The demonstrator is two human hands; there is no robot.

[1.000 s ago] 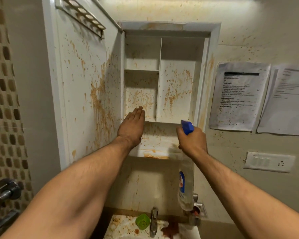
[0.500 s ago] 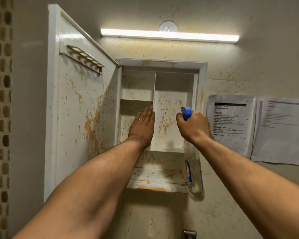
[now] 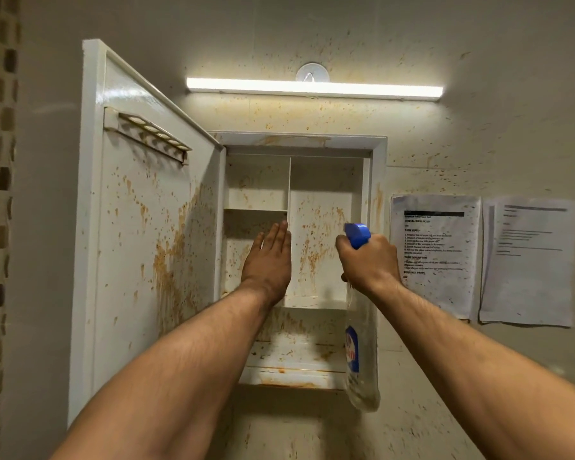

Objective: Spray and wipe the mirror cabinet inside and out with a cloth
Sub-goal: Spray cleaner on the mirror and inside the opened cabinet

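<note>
On the spattered wall [image 3: 478, 94] the mirror cabinet [image 3: 326, 194] stands open straight beyond both hands I am watching. Its door [image 3: 140, 244] is swung out to the left of the left hand [image 3: 269, 260], inner face toward me. That hand is flat, fingers straight and together, raised in front of the lower left compartment just beside the upright divider [image 3: 289, 180]. I cannot tell whether the palm touches the back panel. The right hand [image 3: 370, 262] is wrapped round the neck of the spray bottle [image 3: 362, 360], level with the tall right compartment. The clear bottle body hangs below the fist and covers part of the cabinet's right edge and the end of the bottom shelf [image 3: 292, 360]. Two printed sheets [image 3: 435, 254] [image 3: 528, 260] are stuck on the wall to the right of the gripping hand. A lit light bar [image 3: 312, 88] runs above both hands, over the cabinet. A small holed rack [image 3: 150, 134] sits high on the door, up and left of the flat hand. The blue spray head [image 3: 357, 234] pokes out above the right fist, pointing toward the cabinet. The cabinet is white, split into two stacked left compartments, one tall right one and a wide shelf beneath. Orange-brown splashes and runs cover the panels, shelf and door, heaviest near the hinge side.
</note>
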